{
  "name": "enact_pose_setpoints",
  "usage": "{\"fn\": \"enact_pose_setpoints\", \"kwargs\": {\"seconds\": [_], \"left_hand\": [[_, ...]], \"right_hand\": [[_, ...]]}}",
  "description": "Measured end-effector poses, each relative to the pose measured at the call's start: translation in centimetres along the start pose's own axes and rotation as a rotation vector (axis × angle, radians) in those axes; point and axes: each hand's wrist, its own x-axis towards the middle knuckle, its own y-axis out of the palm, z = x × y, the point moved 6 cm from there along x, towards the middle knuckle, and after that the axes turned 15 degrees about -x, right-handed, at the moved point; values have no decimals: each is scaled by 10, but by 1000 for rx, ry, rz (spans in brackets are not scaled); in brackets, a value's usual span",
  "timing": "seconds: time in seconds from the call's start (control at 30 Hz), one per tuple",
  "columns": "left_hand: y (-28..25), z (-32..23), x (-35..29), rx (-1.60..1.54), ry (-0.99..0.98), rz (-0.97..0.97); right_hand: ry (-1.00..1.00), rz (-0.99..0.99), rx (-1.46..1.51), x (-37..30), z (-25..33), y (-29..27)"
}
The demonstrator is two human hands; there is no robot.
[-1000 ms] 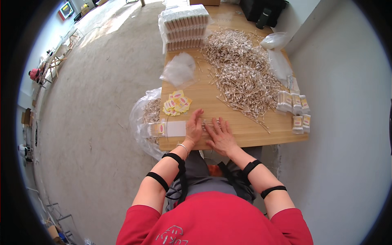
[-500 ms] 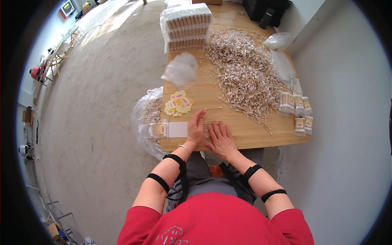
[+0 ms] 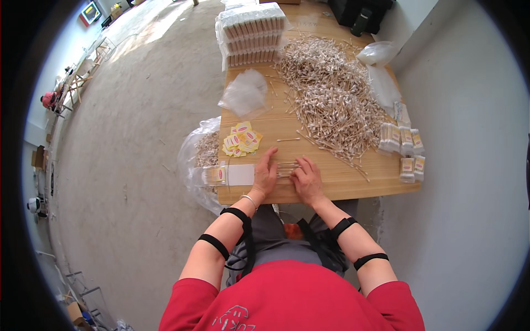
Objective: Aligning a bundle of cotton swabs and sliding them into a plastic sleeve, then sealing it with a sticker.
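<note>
A small row of cotton swabs [image 3: 287, 169] lies flat on the wooden table, side by side, between my two hands. My left hand [image 3: 265, 175] stands on its edge at their left ends, fingers stretched out. At their right ends, my right hand [image 3: 309, 181] rests with bent, slightly parted fingers, the fingertips touching the swabs. Just beyond lies a single swab [image 3: 288, 139]. Left of my left hand sits a white strip [image 3: 241, 175], and beside it a clear packet of swabs [image 3: 214, 175] with a yellow label lies at the table's left edge.
A large heap of loose swabs [image 3: 337, 99] covers the table's far right. Yellow cards [image 3: 242, 140], clear bags [image 3: 244, 94] and stacked swab packs [image 3: 253, 33] line the left. Filled packets [image 3: 406, 140] lie by the right wall. A plastic bag of swabs [image 3: 207, 149] hangs beside the table.
My right hand has shifted a little right and its flat fingers have bent, uncovering more of the swab row. The lone swab has moved slightly away from me. My left hand stays nearly still.
</note>
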Motion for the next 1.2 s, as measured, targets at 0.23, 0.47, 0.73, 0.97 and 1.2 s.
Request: {"fn": "enact_pose_setpoints", "kwargs": {"seconds": [0.23, 0.47, 0.73, 0.97, 1.2], "left_hand": [[-2, 18, -2, -146, -75, -24], [-2, 16, -1, -152, -40, -55], [-1, 10, 1, -141, -78, -28], [20, -17, 39, 334, 229, 68], [22, -1, 28, 324, 194, 350]], "right_hand": [[-70, 47, -1, -8, 4, -9], [66, 102, -118, 4, 9, 7], [-7, 184, -259, 11, 12, 29], [36, 65, -34, 9, 6, 13], [158, -16, 195, 5, -6, 17]]}}
